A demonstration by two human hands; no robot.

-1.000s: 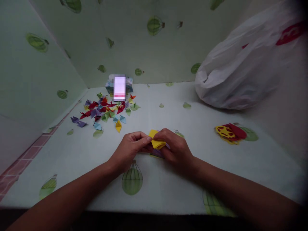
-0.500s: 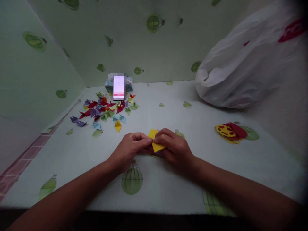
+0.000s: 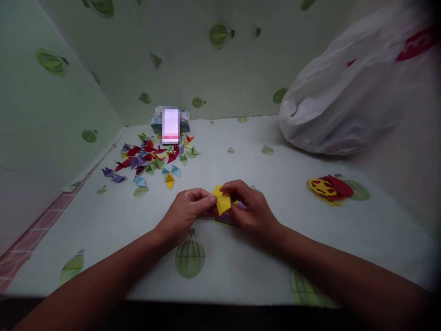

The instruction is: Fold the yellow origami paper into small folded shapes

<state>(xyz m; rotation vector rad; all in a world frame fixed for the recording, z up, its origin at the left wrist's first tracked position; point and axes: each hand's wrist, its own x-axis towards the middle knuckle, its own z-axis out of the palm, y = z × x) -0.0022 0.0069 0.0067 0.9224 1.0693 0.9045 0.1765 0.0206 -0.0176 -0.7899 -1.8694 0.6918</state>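
Note:
A small piece of yellow folded paper [image 3: 223, 203] is held up between my two hands over the table. My left hand [image 3: 193, 209] pinches its left side, thumb on top. At the upper right edge, my right hand [image 3: 250, 202] has its curled index finger against the paper, with the thumb close to the right side. Below the hands lies a flat stack of purple and yellow paper [image 3: 225, 221], mostly covered by my right hand and the folded piece.
Several small folded-paper figures [image 3: 149, 158] in many colours are heaped at the back left. Behind them a phone with a lit screen [image 3: 171, 125] leans on a patterned box [image 3: 186, 120]. Red and yellow paper cut-outs [image 3: 325, 187] lie right; a white plastic bag [image 3: 330, 110] stands back right.
My right hand's fingers have lifted and loosened a little, moving to the paper's upper right edge. The yellow paper has turned slightly and looks narrower. My left hand keeps its pinch.

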